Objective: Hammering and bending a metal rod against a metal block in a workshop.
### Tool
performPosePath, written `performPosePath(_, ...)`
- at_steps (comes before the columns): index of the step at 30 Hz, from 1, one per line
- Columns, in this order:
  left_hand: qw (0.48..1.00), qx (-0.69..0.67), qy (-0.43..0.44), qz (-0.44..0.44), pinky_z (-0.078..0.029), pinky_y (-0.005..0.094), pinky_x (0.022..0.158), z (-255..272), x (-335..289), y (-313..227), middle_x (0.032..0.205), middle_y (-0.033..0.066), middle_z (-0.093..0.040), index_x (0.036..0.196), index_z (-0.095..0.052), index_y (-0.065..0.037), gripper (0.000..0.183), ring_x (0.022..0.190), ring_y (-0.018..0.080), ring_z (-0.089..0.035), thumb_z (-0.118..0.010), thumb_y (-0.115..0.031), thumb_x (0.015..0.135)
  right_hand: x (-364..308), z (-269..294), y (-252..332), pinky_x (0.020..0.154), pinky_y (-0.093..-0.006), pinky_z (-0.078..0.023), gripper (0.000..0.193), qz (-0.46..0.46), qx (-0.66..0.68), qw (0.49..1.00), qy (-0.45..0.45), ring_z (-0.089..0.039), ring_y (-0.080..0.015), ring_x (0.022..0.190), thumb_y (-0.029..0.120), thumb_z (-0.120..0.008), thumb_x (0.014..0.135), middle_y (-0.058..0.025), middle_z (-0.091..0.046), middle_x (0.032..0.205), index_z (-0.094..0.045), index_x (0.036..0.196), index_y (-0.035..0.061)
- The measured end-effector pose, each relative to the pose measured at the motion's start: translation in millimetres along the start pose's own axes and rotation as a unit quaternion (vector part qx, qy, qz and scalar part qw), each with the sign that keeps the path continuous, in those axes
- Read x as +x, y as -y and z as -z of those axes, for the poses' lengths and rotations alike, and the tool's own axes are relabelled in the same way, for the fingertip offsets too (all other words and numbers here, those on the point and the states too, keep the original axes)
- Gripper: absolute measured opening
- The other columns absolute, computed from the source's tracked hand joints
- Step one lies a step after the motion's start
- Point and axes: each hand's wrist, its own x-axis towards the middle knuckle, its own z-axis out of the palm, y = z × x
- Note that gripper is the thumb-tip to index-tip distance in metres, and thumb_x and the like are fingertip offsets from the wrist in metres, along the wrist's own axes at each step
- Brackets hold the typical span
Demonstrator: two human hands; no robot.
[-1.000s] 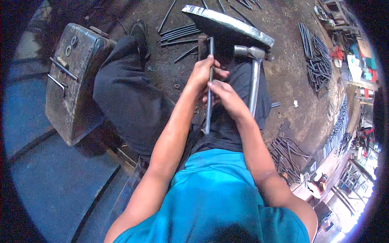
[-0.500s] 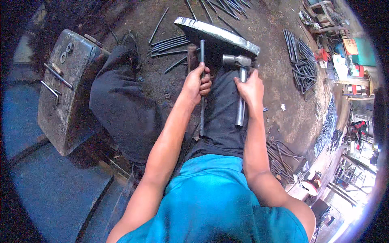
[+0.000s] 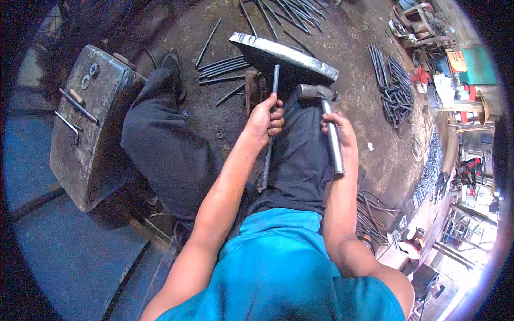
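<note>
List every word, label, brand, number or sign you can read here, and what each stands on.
No text can be read.
Rod in the left hand: none legible.
Hammer in the right hand: none legible.
White sheet and orange panel, far right: too small and blurred to tell.

Around one metal slab point(image 3: 284, 52): at its near side, one hammer point(image 3: 334, 145) and one grasped rod point(image 3: 276, 79); to its left, one dark block point(image 3: 75, 166) bearing two rings point(image 3: 85, 82), one straight rod point(image 3: 80, 106), one bent rod point(image 3: 67, 122).
</note>
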Motion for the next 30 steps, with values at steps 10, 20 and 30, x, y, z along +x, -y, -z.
performPosePath(10, 0.996, -0.045, 0.077, 0.003, -0.023, 0.02, 0.035, -2.9, -3.1, 3.8, 0.06, -0.0016, -0.035, 0.082, -0.045, -0.015, 0.035, 0.045, 0.0081, -0.031, -0.036, -0.044, 0.098, -5.8, -30.3, -7.9, 0.038, -0.022, -0.033, 0.025, -0.114, 0.395, 0.894, 0.179, -0.037, -0.0078, 0.046, 0.011, -0.047, 0.087, -0.0009, -0.042, 0.066, -0.052, 0.105, -0.0047)
performPosePath(20, 0.991, -0.034, 0.124, 0.044, -0.022, 0.0204, 0.035, 0.5, 1.5, 6.7, 0.057, -0.0049, -0.031, 0.08, -0.043, -0.015, 0.036, 0.044, 0.0073, -0.028, -0.033, -0.044, 0.099, -33.4, -28.4, -7.0, 0.033, -0.0282, -0.033, 0.023, 0.034, 0.371, 0.899, 0.232, -0.033, -0.0144, 0.038, 0.023, -0.047, 0.091, -0.0018, -0.034, 0.056, -0.054, 0.095, 0.0015)
performPosePath(30, 0.997, -0.001, 0.073, -0.009, -0.025, 0.0203, 0.039, 2.6, 1.4, 17.0, 0.056, -0.0062, -0.03, 0.085, -0.049, -0.014, 0.039, 0.046, 0.0062, -0.03, -0.035, -0.047, 0.098, -7.8, -21.8, -38.9, 0.03, -0.0187, -0.034, 0.01, -0.034, 0.65, 0.69, 0.315, -0.035, -0.0068, 0.039, 0.003, -0.047, 0.089, -0.0009, -0.036, 0.058, -0.048, 0.094, -0.0058)
